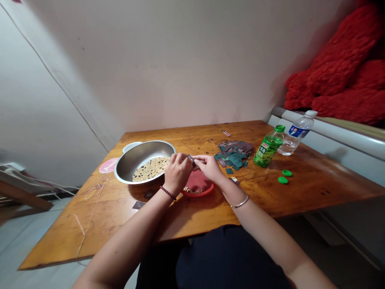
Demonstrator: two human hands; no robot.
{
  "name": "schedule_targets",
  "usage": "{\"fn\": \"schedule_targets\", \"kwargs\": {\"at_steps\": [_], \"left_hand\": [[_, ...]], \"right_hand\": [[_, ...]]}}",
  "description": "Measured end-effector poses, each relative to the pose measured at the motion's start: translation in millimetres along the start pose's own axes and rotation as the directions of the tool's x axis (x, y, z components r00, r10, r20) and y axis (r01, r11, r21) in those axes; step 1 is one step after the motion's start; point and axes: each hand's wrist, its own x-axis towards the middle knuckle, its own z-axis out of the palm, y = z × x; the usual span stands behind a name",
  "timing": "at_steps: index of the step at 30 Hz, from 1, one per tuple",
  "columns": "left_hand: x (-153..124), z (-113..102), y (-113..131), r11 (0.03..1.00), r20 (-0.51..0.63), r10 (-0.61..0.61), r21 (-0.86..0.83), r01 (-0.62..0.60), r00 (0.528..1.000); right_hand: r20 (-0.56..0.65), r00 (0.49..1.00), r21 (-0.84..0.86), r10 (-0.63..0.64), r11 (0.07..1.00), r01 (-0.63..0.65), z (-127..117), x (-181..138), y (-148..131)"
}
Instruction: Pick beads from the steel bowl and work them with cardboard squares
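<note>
My left hand (178,171) and my right hand (210,167) meet over a shallow red bowl (197,180), fingertips pinched on a small dark square piece (191,159). Whether the piece is cloth or paper I cannot tell. Small round pale beads or beans (192,190) lie along the near side of the red bowl. To the left of my left hand a tilted steel basin (144,149) holds many pale beads or beans with some dark ones mixed in. Right of my right hand is a loose pile of dark green and purplish square pieces (236,152).
A green bottle (268,148) and a clear water bottle (296,134) stand at the right, with green lids (283,180) before them. Pink string (87,216) trails over the left table edge. A pink disc (108,165) lies beside the basin. A wall rises behind the table.
</note>
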Motion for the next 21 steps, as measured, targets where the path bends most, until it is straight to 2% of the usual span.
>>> {"fn": "schedule_targets", "kwargs": {"at_steps": [6, 10, 15, 21], "left_hand": [[0.3, 0.4, -0.6, 1.0, -0.002, -0.01, -0.006, 0.01, 1.0], [-0.1, 1.7, 0.3, 0.997, 0.038, -0.051, -0.049, 0.052, 0.998], [0.1, 2.1, 0.1, 0.992, 0.029, -0.117, -0.05, 0.118, 0.993], [-0.2, 1.3, 0.1, 0.996, 0.039, -0.075, -0.038, 0.076, 0.996]], "right_hand": [[-0.011, 1.0, 0.038, 0.019, 0.999, -0.019, 0.5, -0.1, 0.5], [-0.002, 1.0, 0.0, -0.003, 1.0, 0.003, -0.2, 0.3, 0.5], [-0.013, 1.0, 0.054, 0.019, 0.998, -0.018, 1.0, 0.3, -0.7], [-0.021, 1.0, 0.047, 0.008, 0.999, -0.007, 1.6, -0.4, -2.7]]}}
